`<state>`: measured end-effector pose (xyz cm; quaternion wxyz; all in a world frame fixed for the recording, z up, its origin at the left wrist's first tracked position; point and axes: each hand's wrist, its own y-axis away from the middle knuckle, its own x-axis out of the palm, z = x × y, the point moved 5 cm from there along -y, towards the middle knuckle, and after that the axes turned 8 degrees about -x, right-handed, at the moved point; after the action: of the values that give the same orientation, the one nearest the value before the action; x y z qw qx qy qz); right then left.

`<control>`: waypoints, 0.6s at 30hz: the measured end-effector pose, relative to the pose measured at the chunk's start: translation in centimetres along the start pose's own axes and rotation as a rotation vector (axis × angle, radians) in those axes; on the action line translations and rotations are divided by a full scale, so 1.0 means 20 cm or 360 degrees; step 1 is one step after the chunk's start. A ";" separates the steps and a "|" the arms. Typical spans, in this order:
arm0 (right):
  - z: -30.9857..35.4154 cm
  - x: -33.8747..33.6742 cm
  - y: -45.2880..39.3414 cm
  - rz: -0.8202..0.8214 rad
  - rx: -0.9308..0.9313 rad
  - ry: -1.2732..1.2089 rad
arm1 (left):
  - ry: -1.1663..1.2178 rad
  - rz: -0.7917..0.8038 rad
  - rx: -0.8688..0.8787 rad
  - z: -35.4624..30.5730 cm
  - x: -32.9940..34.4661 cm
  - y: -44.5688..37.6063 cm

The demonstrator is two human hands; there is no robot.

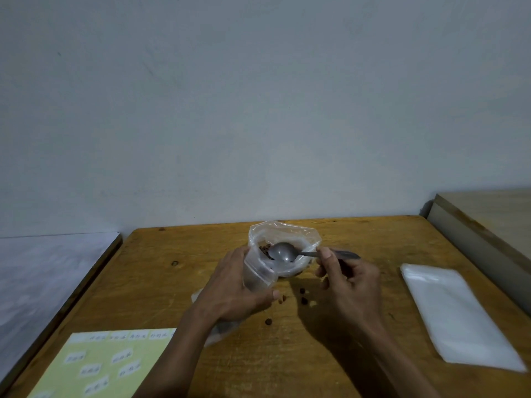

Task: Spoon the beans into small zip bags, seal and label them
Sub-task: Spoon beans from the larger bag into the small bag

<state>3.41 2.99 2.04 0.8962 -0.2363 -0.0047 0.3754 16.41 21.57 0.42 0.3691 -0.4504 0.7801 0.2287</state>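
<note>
left hand (230,291) grip: holds zip bag (258,275) | right hand (349,285) grip: pinches spoon (284,252) | table (373,239) far edge just behind

A wooden table (373,239) stands against a pale wall (258,96).

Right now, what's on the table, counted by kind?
Spoon: 1
Held zip bag: 1
Bean bag: 1
Stack of empty bags: 1
Label sheet: 1
Loose beans: about 5
Total: about 10
</note>
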 end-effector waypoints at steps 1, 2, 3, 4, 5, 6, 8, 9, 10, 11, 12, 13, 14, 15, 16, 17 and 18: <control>-0.01 0.00 -0.01 -0.0025 -0.0002 0.0057 | 0.0005 -0.0001 0.0008 0.00 0.00 0.00; -0.03 0.01 -0.02 -0.0040 -0.0002 0.0132 | 0.0007 -0.0003 0.0012 0.00 0.00 0.00; -0.04 0.03 -0.03 -0.0045 -0.0023 0.0214 | 0.0004 -0.0003 0.0013 0.00 0.00 0.00; -0.05 0.05 -0.05 -0.0042 -0.0069 0.0300 | 0.0000 -0.0001 0.0009 0.01 0.00 0.00; -0.05 0.07 -0.06 -0.0031 -0.0118 0.0369 | -0.0004 0.0000 0.0008 0.00 0.00 0.00; -0.06 0.10 -0.07 -0.0018 -0.0136 0.0411 | -0.0005 0.0002 0.0007 0.00 0.00 0.00; -0.09 0.15 -0.07 -0.0011 -0.0054 0.0395 | 0.0002 0.0001 0.0022 -0.01 0.00 0.00; -0.11 0.17 -0.07 -0.0021 0.0034 0.0343 | 0.0010 0.0004 0.0028 -0.01 0.00 0.00; -0.13 0.19 -0.07 -0.0035 0.0143 0.0294 | 0.0023 0.0003 0.0032 -0.02 0.00 0.00; -0.15 0.20 -0.07 -0.0055 0.0263 0.0246 | 0.0029 0.0005 0.0034 -0.02 0.00 0.00; -0.17 0.21 -0.06 -0.0079 0.0386 0.0210 | 0.0027 0.0004 0.0034 -0.01 0.00 0.00; -0.18 0.22 -0.06 -0.0111 0.0503 0.0163 | 0.0023 0.0003 0.0033 -0.01 0.01 0.00; -0.19 0.22 -0.06 -0.0145 0.0608 0.0099 | 0.0021 0.0002 0.0030 -0.01 0.01 0.00; -0.19 0.22 -0.06 -0.0182 0.0691 0.0026 | 0.0023 0.0000 0.0031 -0.01 0.01 0.00; -0.20 0.22 -0.05 -0.0219 0.0747 -0.0045 | 0.0027 0.0006 0.0031 0.00 0.01 0.00; -0.20 0.21 -0.06 -0.0259 0.0783 -0.0110 | 0.0032 0.0010 0.0034 0.00 0.01 0.00; -0.20 0.21 -0.06 -0.0292 0.0805 -0.0172 | 0.0039 0.0013 0.0034 0.00 0.01 0.00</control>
<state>7.91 3.36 -1.69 0.9554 0.0169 0.0201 0.2940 16.29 21.52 0.25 0.3634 -0.4459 0.7889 0.2163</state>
